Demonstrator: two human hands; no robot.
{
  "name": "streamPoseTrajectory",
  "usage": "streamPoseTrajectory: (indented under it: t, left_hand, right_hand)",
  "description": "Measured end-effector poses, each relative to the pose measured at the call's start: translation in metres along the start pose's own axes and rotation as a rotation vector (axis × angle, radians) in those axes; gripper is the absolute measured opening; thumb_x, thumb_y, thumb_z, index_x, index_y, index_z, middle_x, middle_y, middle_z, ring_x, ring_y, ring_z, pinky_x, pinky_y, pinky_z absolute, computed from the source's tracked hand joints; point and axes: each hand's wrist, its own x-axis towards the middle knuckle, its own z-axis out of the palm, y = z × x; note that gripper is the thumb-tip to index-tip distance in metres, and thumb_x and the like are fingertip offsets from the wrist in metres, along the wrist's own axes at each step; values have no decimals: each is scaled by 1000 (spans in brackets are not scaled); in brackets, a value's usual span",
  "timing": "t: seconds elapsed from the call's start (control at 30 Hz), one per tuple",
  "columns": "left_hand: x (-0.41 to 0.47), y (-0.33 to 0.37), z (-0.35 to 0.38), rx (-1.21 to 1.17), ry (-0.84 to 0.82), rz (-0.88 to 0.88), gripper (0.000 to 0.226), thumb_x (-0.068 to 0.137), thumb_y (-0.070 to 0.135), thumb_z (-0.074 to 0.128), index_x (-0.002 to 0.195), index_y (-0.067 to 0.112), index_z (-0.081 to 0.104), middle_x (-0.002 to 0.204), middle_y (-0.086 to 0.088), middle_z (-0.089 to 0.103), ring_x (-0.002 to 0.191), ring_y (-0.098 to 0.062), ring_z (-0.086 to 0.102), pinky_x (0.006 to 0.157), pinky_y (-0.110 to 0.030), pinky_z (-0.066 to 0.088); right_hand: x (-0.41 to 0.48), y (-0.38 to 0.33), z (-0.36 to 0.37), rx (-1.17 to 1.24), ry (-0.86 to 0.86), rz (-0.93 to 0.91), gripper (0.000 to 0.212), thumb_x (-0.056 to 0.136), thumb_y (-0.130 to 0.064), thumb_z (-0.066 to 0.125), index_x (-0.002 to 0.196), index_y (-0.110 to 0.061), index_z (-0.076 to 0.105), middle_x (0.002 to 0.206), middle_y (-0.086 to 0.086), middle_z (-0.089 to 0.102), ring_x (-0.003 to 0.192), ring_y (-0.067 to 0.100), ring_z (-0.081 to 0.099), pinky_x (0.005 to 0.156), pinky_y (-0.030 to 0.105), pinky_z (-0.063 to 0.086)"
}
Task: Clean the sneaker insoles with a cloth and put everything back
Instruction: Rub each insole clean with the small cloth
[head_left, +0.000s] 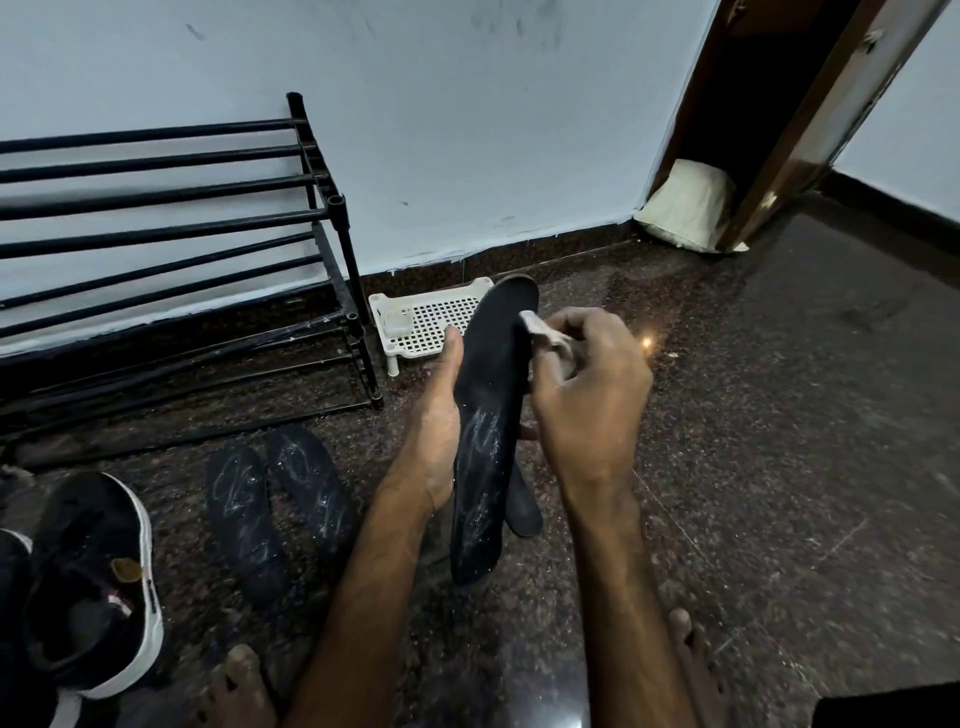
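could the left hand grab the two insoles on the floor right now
Probably not yet: the left hand grips the raised insole. The floor insoles lie just left of it with nothing between, so the way looks free once it lets go.

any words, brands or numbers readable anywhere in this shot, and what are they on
No text here can be read.
Held insole: pale worn marks, perhaps a faded print, illegible.
Floor insoles: similar faded marks, illegible.
Sneaker: small tan patch and a tag inside, too small to read.
Cloth, shoe rack, white tray: no lettering visible.
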Motion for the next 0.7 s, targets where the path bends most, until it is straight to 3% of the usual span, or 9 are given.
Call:
streamPoseTrajectory:
  t: [0.07,0.13,0.23,0.33,0.4,0.5,0.63,0.7]
  left_hand:
    - [-2,-1,3,-64,-4,30,66,97,60,37,130,8,62,127,-17,63,117,-26,61,102,-39,50]
    - [-2,0,2,-129,-5,46,67,99,59,37,132,5,59,127,-17,62,119,-27,59,108,-38,46]
    - [-1,5,-3,-116,-8,37,75,97,64,33,133,4,58,134,-17,60,118,-30,60,91,-44,56]
    - [2,9,-10,-12,-10,60,78,98,65,19,143,8,48,140,-12,58,118,-36,62,68,-46,60]
    - [6,10,-14,-28,-1,52,78,97,65,16,146,11,44,141,-12,57,119,-39,60,65,-46,61]
    - [3,8,-11,-79,39,1,79,93,70,33,143,12,50,134,-16,61,109,-35,63,78,-48,55]
    - [-2,8,-4,-210,10,33,67,95,61,41,117,5,70,115,-17,68,103,-27,67,92,-39,54]
    - [-3,9,-6,-176,25,12,73,96,63,36,122,2,67,123,-18,66,109,-28,65,93,-41,52]
  right_hand:
    - [-5,-3,6,15,-112,-185,21,86,-8,67,107,-8,67,103,0,61,87,7,58,81,19,55]
    - [-6,2,7,30,-253,-298,22,85,-7,69,106,-10,70,102,0,62,89,11,60,81,25,56]
    - [-1,23,2,-2,-358,-234,22,85,-6,71,105,-14,74,102,-3,63,90,11,61,82,32,57]
    - [2,40,-9,-142,-245,-49,21,86,-7,70,106,-13,72,101,-6,63,86,5,59,85,30,57]
    - [6,38,-15,-111,-86,17,22,86,-5,69,106,-11,72,102,-3,65,87,5,59,86,24,55]
    - [9,16,-12,15,-36,-73,27,84,-1,68,110,-11,70,107,-2,61,92,6,58,87,13,52]
    - [0,-1,7,10,-332,-318,28,84,-1,68,109,-12,74,106,0,62,98,14,59,88,28,54]
    - [-5,9,9,-25,-367,-244,28,84,2,67,107,-11,75,105,1,64,97,14,60,90,30,54]
